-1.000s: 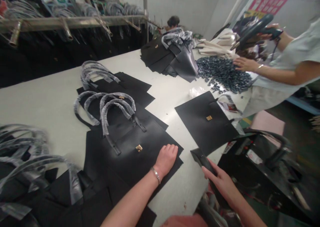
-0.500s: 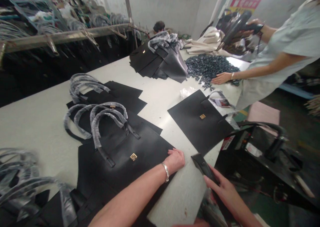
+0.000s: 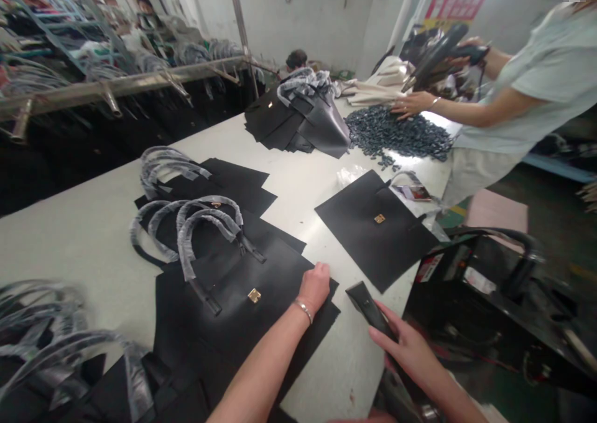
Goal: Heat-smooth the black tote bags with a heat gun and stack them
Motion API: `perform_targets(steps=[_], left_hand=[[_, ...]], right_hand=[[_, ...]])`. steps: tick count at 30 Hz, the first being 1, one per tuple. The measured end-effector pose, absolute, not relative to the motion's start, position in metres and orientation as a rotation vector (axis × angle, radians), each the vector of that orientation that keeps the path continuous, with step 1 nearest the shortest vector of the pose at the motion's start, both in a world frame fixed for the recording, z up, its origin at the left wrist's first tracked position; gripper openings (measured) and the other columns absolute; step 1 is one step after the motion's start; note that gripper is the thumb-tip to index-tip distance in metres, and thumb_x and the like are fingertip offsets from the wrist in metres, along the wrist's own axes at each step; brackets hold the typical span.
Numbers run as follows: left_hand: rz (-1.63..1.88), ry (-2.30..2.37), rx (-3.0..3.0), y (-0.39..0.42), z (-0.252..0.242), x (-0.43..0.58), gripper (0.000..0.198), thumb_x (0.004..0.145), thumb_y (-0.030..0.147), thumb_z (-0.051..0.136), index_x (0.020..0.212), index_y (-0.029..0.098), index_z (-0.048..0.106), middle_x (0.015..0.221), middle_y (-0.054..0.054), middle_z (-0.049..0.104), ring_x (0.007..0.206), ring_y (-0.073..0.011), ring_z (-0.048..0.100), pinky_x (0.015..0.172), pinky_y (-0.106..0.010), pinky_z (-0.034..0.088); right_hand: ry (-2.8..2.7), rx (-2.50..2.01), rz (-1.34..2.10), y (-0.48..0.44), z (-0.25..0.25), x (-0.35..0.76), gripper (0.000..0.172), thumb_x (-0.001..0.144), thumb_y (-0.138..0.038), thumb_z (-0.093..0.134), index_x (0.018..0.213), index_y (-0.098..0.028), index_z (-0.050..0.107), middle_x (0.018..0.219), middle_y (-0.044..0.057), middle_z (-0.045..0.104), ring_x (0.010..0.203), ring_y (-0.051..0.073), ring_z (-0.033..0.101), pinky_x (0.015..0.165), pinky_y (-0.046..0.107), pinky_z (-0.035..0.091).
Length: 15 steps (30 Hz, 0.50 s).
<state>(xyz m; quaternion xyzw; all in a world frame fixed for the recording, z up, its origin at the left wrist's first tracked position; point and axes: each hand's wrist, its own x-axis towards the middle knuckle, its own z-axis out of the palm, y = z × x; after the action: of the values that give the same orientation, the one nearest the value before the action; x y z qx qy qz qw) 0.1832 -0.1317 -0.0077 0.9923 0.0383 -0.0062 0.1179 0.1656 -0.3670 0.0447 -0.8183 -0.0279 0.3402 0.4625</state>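
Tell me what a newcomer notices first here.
Black bag panels with gold clasps lie on the white table, plastic-wrapped handles on them; the left hand rests on one. At the far end lies a heap of small dark pieces, with a co-worker's hand just above it.

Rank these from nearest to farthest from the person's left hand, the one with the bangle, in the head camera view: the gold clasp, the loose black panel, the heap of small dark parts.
From the left hand:
1. Gold clasp, just left of the hand.
2. Loose black panel, to the right, farther up the table.
3. Heap of small dark parts, farthest up the table, to the right.
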Motion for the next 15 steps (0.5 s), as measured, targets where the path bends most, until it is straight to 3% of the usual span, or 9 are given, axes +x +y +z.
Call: perform_targets(steps=[5, 8, 10, 15], left_hand=[[0.179, 0.36, 2.727, -0.137, -0.008, 0.148, 0.032, 0.091, 0.002, 0.034, 0.116, 0.013, 0.051, 0.107, -0.011, 0.061, 0.097, -0.0166, 0.063, 0.086, -0.029, 0.055], [0.333, 0.259, 2.618, -0.148, -0.017, 0.115, 0.038, 0.09, 0.008, 0.044, 0.127, 0.011, 0.044, 0.131, -0.017, 0.052, 0.122, -0.0244, 0.052, 0.102, -0.041, 0.049], [0.339, 0.198, 2.617, -0.154, -0.024, 0.1, 0.04, 0.089, 0.008, 0.046, 0.128, 0.01, 0.044, 0.139, -0.018, 0.046, 0.129, -0.029, 0.046, 0.105, -0.046, 0.047], [0.338, 0.205, 2.582, -0.154, -0.029, 0.095, 0.036, 0.09, 0.008, 0.047, 0.126, 0.011, 0.046, 0.14, -0.018, 0.047, 0.128, -0.0284, 0.047, 0.104, -0.048, 0.048]], right_hand=[[-0.155, -1.995, 0.939, -0.355, 0.05, 0.174, 0.07, 0.083, -0.049, 0.059, 0.144, -0.02, 0.04, 0.072, 0.0, 0.067, 0.043, 0.014, 0.057, 0.042, 0.024, 0.045], [-0.186, -1.949, 1.028, -0.342, 0.055, 0.181, 0.064, 0.084, -0.045, 0.058, 0.141, -0.021, 0.043, 0.064, -0.004, 0.058, 0.038, 0.011, 0.053, 0.036, 0.021, 0.041], [-0.198, -1.917, 1.077, -0.329, 0.059, 0.188, 0.06, 0.084, -0.044, 0.057, 0.139, -0.023, 0.046, 0.063, -0.006, 0.054, 0.035, 0.009, 0.052, 0.032, 0.019, 0.038], [-0.125, -1.969, 0.901, -0.296, 0.064, 0.207, 0.054, 0.085, -0.047, 0.055, 0.133, -0.023, 0.05, 0.067, -0.005, 0.054, 0.036, 0.009, 0.052, 0.032, 0.019, 0.04]])
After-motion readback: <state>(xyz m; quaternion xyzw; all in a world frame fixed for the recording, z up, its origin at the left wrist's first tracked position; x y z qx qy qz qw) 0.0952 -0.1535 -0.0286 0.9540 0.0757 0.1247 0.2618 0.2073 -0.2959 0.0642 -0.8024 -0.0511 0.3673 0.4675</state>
